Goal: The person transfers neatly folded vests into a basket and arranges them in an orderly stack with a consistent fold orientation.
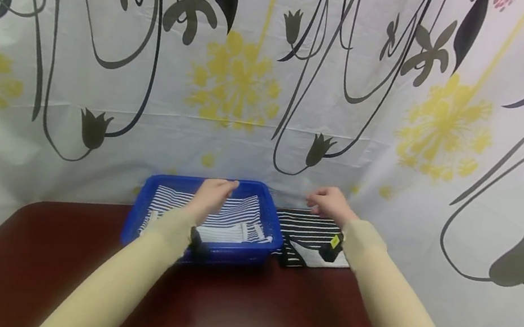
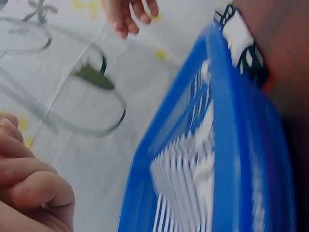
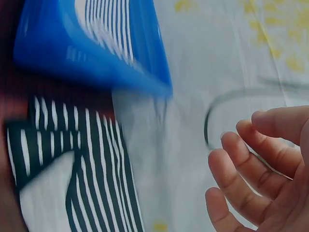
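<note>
My left hand (image 1: 212, 195) hovers over a blue plastic basket (image 1: 239, 254), its fingers loosely curled and holding nothing. In the basket lies a white garment with dark stripes (image 1: 233, 215), laid fairly flat. To the right, my right hand (image 1: 332, 204) is held in the air above a black-and-white striped garment (image 1: 306, 225) with a pale patch. The right wrist view shows the fingers (image 3: 244, 193) of that hand loosely bent, with nothing between them. Neither hand touches the basket or the garments.
A dark reddish-brown table (image 1: 227, 318) carries the basket and the striped garment near its back edge. Behind it hangs a white curtain (image 1: 173, 104) with grey and yellow flowers. Black wrist devices (image 1: 331, 249) sit on both sleeves.
</note>
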Available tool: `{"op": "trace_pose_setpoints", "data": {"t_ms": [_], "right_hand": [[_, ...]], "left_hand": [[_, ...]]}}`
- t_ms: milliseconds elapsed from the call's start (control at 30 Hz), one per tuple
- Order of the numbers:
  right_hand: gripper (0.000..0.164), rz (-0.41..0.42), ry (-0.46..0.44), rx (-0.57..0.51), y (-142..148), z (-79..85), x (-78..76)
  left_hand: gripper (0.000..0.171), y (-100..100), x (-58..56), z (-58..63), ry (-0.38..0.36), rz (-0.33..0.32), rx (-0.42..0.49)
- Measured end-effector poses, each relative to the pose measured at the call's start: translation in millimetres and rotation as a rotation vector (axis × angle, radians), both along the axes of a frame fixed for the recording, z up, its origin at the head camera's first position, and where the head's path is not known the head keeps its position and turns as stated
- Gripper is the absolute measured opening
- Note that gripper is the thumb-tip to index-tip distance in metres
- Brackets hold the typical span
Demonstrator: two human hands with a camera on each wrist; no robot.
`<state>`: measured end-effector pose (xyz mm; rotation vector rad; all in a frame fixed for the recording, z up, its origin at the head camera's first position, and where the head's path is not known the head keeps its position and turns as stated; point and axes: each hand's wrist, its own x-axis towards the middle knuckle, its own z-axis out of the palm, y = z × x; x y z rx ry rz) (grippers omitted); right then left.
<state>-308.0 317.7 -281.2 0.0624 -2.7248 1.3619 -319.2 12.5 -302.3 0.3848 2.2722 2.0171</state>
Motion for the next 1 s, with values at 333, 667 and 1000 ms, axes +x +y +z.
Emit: {"op": "trace_pose_setpoints", "data": {"t_ms": [333,667,1000], "right_hand": [[0.035,-0.104,0.015,0.083,90,-23.4,3.2],[0.042,-0.183,0.006,0.195,135,-61.6,-2.9],[0.055,-0.182,-0.061,0.314,166,-91.3,-5.7]], "left_hand": [[0.044,110,12.9,-8.2,0.029,-0.103,0.000],[0.072,190,29.3,-36.4,-0.049,0.002,-0.115],[0.075,214,31.3,-88.5,-0.084,0.134,-0.171]]}}
